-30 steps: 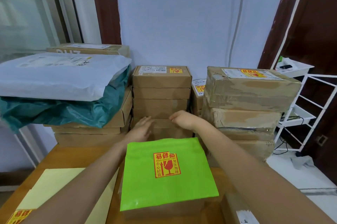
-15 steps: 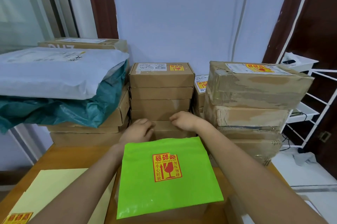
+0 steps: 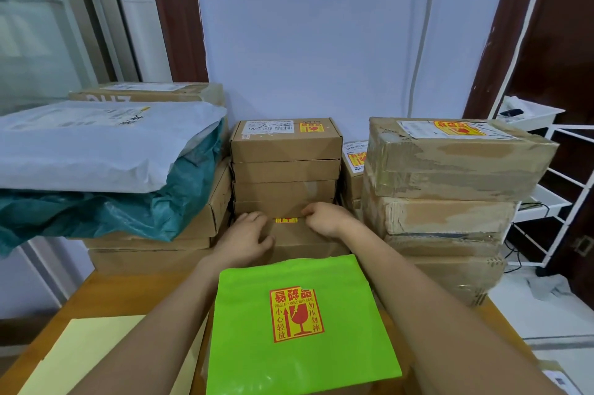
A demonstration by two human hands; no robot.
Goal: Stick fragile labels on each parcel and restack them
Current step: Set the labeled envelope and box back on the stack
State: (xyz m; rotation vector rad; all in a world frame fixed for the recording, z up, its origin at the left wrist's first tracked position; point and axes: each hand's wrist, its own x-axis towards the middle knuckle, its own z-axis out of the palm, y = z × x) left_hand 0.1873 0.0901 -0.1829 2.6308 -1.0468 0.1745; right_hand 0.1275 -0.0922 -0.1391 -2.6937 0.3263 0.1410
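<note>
Box (image 3: 289, 235) now drawn nearer; left hand (image 3: 247, 235) rests on it, right hand (image 3: 324, 217) seemingly pinches its edge.

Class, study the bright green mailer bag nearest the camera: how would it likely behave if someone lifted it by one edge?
The green mailer bag would probably flop, since it looks like thin plastic film. Its glossy surface suggests it may slide in the fingers. Lying flat, it likely weighs little, though its contents are hidden.

A wooden table (image 3: 106, 295) is carrying three stacks of cardboard parcels along its far edge: left stack (image 3: 144, 253), middle stack (image 3: 286, 169), right stack (image 3: 450, 233). Pale yellow sheets (image 3: 86, 359) are lying near its left edge, with a green mailer (image 3: 299, 324) sitting mid-table atop a box.
</note>
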